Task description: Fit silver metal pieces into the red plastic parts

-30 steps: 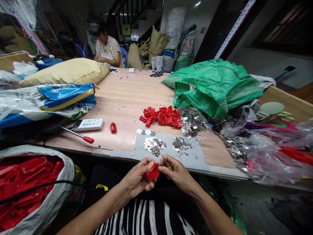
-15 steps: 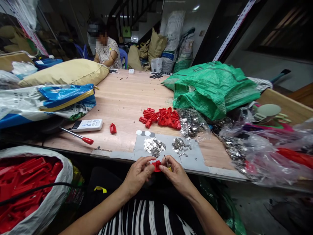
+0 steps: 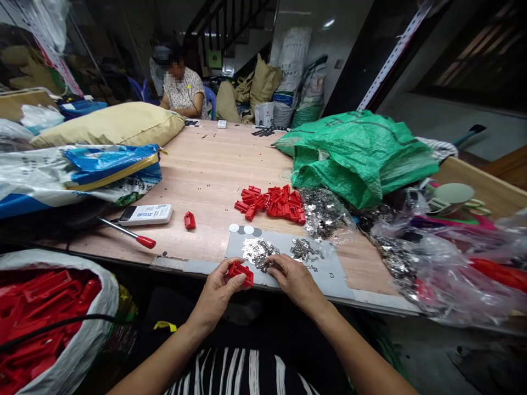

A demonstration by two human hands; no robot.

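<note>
My left hand [image 3: 222, 285] grips a red plastic housing [image 3: 242, 274] between thumb and fingers, its hollow side showing, just off the table's front edge. My right hand [image 3: 294, 277] reaches to the near side of a pile of small silvery metal pieces [image 3: 259, 252], thumb and fingertips pinched together there. Whatever is between those fingertips is hidden. A smaller pile of metal pieces [image 3: 304, 249] lies just right of it. Both piles rest on a grey mat [image 3: 335, 274]. Behind them is a heap of red housings [image 3: 284, 204].
One red housing [image 3: 190, 220], a white labelled device [image 3: 146, 214] and a red-handled tool [image 3: 144, 241] lie left. A sack of red parts [image 3: 45, 312] stands lower left. Green sack [image 3: 354, 153] and plastic bags of metal pieces [image 3: 325, 211] occupy the right. Another person [image 3: 187, 90] sits across.
My right hand has left the red housing and moved forward onto the metal pile. The yellow-handled tool it held no longer shows. My left hand has shifted left and turned the housing.
</note>
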